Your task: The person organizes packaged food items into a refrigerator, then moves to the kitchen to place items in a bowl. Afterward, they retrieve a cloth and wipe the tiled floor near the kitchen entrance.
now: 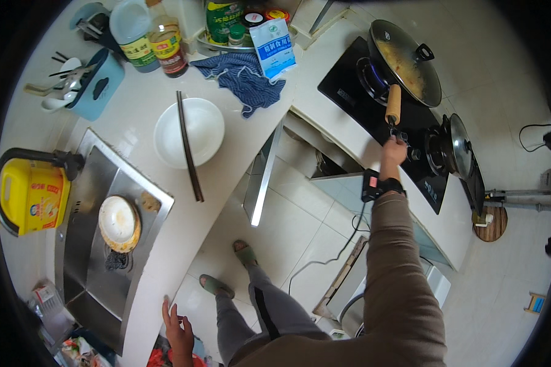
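Note:
My right hand (395,149) reaches to the front of the black gas hob (424,183), its fingers at a control knob; whether they grip it is hard to see. A blue flame shows under the lidded wok (402,69), whose wooden handle (393,103) points towards that hand. Food shows through the glass lid. A smaller lidded pot (459,146) stands on the other burner. My left hand (179,328) hangs beside the counter edge near the sink, fingers apart and holding nothing. Dark chopsticks (187,151) lie across a white bowl (206,130) on the counter.
The steel sink (101,183) holds stacked dishes (118,220) and a scourer (116,260). Sauce bottles (167,46), a blue cloth (243,78), a salt packet (273,48) and a blue utensil holder (96,87) stand or lie behind the bowl. An open cabinet door (264,179) juts out below the counter.

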Available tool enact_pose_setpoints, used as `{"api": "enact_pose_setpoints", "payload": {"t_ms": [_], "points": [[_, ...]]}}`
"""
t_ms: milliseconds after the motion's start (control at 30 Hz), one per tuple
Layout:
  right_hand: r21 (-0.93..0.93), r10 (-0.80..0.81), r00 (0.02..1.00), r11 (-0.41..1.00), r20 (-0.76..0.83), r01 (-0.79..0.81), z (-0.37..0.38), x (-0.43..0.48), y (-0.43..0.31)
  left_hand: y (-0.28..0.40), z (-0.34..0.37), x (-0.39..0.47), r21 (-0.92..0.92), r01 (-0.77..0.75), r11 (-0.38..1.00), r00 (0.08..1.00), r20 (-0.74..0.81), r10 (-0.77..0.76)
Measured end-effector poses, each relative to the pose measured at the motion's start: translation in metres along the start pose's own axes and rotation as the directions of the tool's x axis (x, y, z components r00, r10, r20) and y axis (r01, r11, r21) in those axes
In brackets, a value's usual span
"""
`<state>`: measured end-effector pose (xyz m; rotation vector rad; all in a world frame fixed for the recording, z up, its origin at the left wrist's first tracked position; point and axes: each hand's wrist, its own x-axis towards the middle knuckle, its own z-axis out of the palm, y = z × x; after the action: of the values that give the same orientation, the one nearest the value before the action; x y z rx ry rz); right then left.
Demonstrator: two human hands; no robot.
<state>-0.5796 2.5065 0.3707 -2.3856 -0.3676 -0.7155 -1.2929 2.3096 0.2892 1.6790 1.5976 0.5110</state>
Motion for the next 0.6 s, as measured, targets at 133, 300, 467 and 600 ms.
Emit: {"api": "enact_pose_setpoints", "payload": {"t_ms": [133,300,467,600], "points": [[-0.243,0.077,0.975,0.970,0.206,-0.026,0.003,0.063,0.017,0.029,0.009,0.011,0.063,-0.055,0.997,0.991,0.129,0.046],[-0.277,0.002,0.894,0.951,0.448,0.136,0.000,0.112,0.043,0.055,0.013,0.025,0.147,-0.203,0.968,0.962,0.213,0.170],[-0.274,-0.371,0.807,0.805,0.459,0.527,-0.019,0.102,0.031,0.066,0.016,0.026,0.121,-0.156,0.980,0.966,0.226,0.126],[-0.167,-0.620,0.762,0.744,0.184,0.646,-0.045,0.001,-0.038,0.072,0.020,0.013,0.106,-0.129,0.986,0.976,0.191,0.107]]}}
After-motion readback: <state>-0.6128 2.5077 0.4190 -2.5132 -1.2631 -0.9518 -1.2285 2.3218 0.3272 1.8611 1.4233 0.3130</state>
